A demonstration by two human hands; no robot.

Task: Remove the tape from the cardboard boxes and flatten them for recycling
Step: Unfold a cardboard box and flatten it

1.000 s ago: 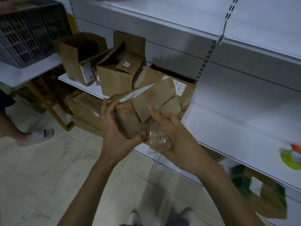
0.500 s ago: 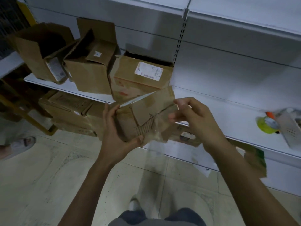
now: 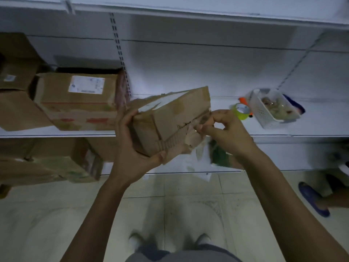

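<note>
The small cardboard box is up in the air in front of the shelf, the left hand has its grip curled round its left end, and the right hand pinches what looks like tape at the right end, so pull slow and low while the left holds firm.

I can read nothing from here. The white shipping label on the shelf box, left of centre, shows only blurred print, and the red marks lower on it are smeared. The small label on the far-left box and the white patch on the held box are illegible too.
</note>
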